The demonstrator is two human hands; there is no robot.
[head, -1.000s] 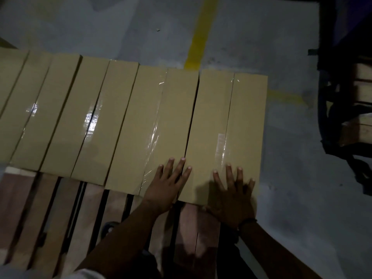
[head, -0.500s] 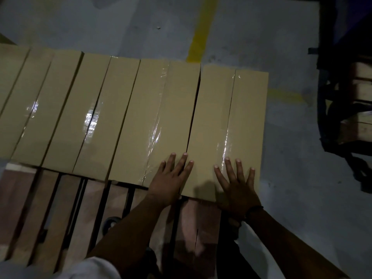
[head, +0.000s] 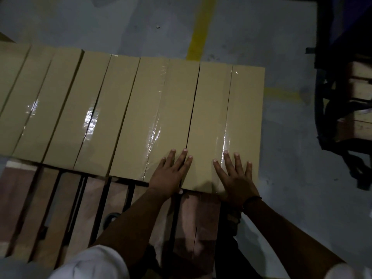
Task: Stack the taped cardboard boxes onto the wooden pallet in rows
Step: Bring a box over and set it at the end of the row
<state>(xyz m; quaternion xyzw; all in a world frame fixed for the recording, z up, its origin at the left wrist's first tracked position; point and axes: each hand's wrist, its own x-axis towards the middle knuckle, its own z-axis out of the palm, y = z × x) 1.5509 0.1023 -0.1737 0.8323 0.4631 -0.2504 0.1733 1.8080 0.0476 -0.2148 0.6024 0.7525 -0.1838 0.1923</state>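
- Along the far side of the pallet (head: 199, 218): one row of long taped boxes (head: 66, 109), lying flat, side by side, long sides touching or nearly so.
- Row runs from the left frame edge to the pallet's right end. Its near slats are bare wood with dark gaps between them.
- Last box (head: 209, 117) sits at the right end, clear tape down its middle seam. A thin dark gap separates it from the box beside it (head: 181, 109).
- Left hand (head: 169, 176): flat, fingers straight and spread, palm down over the near end of that gap, touching both boxes. The thumb tip hangs at the near edge. It grips nothing.
- Right hand (head: 235, 178): flat, fingers spread, pressed on the near end of the last box, across the tape seam. The heel of the palm overhangs the box's near edge. It grips nothing.
- Dark band (head: 251, 200) on the right wrist; white sleeve (head: 90, 264) on the left arm at the bottom.
- Grey floor (head: 291, 178) beyond and to the right of the pallet, with a yellow line (head: 198, 33) running away behind the row.
- Dark frame (head: 330, 97) at the right frame edge, well apart from the boxes; lighting too dim to tell what it is.
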